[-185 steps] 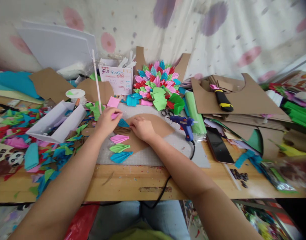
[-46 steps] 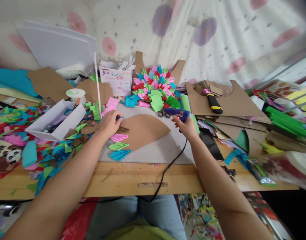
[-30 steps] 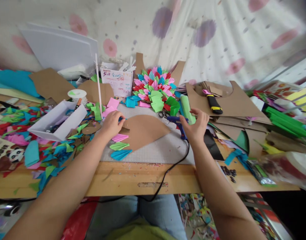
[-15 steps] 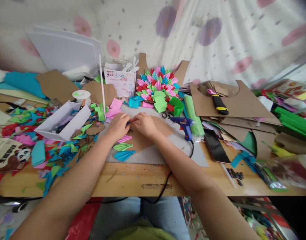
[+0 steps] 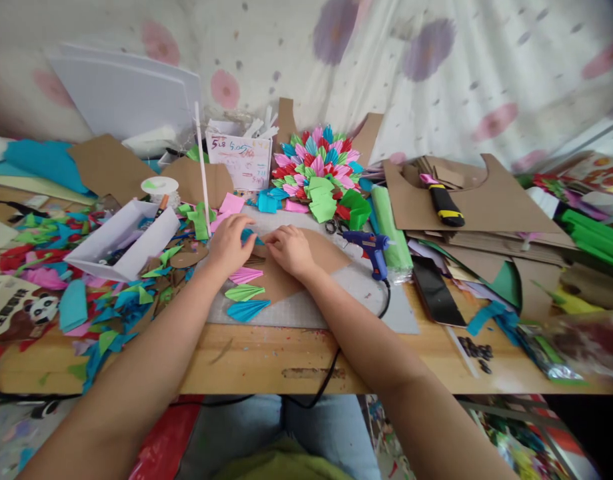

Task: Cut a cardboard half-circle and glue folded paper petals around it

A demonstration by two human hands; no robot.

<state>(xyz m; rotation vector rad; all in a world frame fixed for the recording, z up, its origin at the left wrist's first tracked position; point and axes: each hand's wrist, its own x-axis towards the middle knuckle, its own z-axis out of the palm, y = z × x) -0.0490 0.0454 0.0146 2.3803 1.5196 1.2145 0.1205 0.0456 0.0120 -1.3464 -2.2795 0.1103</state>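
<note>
My left hand is over the left edge of a brown cardboard piece, thumb and fingers apart. A small blue crepe paper piece shows beside its fingertips. My right hand rests on the cardboard with its fingers bent, the tips near the left edge and partly hidden. Below my left hand, a pink pleated paper petal, a green petal and a blue petal lie one under another along the cardboard's edge.
A blue glue gun stands right of the cardboard, its cord running to the table edge. Behind are a colourful petal-covered piece and green paper stacks. A white box and paper scraps lie left; a phone and cutter lie right.
My fingertips were together over a bit of blue paper. My left hand has moved away to the left and spread its fingers; my right hand stays on the cardboard.
</note>
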